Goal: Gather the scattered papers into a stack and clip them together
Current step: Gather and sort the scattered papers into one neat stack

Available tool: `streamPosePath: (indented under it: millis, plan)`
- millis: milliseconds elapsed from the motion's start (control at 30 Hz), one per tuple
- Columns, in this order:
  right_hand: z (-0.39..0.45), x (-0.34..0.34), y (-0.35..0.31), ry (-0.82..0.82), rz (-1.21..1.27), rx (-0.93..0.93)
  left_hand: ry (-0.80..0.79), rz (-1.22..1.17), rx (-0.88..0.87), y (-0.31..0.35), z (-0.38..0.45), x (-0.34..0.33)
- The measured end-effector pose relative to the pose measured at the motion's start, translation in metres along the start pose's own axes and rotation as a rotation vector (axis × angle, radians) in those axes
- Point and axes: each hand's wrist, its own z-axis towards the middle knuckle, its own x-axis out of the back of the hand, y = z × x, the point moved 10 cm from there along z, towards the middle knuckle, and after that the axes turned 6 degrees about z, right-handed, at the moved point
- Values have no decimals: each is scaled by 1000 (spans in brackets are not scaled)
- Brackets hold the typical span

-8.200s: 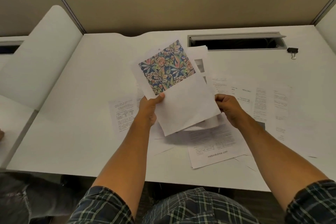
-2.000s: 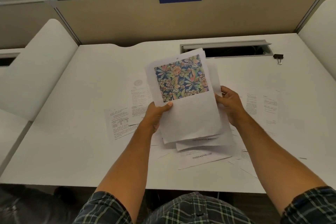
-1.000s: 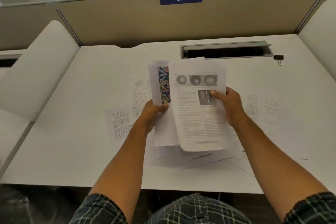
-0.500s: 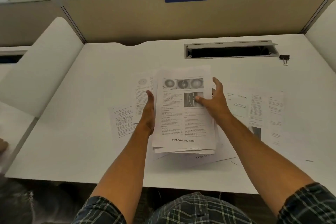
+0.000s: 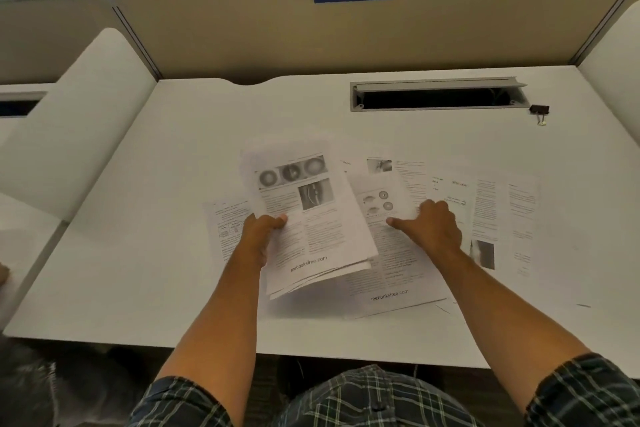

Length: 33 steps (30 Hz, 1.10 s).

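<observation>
Under my right hand [image 5: 431, 226] a loose sheet [image 5: 394, 253] lies flat on the desk [image 5: 166, 218], long axis running away from me, fingers curled down onto it. My left hand [image 5: 261, 232] pinches the gathered stack [image 5: 304, 211], just left of that sheet; I'd slide it leftward.

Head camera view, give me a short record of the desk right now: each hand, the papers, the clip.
left hand: grips held stack, raised and tilted
right hand: palm down on loose sheet
other sheets: flat on desk, spread rightward
binder clip: far right, beside cable slot, untouched
status: gathering unfinished, nothing clipped
</observation>
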Motion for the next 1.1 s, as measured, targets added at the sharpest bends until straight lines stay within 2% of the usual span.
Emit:
streamPosePath:
  millis: [200,400,500,667,833,1100]
  plan:
    - [-16,-11,-13,23,-150,7,-17,57,-2,3,-4,-6]
    - [-8,-14,-6,-54,10,-36,-19,67,-4,6,-1,-9]
    - [-6,-16,-4,-92,71,19,-4,68,-3,6,-1,-7]
    - [4,1,5,-27,347,32,7,70,5,2,2,-5]
    - [17,59,5,98,656,100,-27,76,-12,7,2,-12]
    - [32,104,27,65,1162,93,-2,45,-20,14,2,-16]
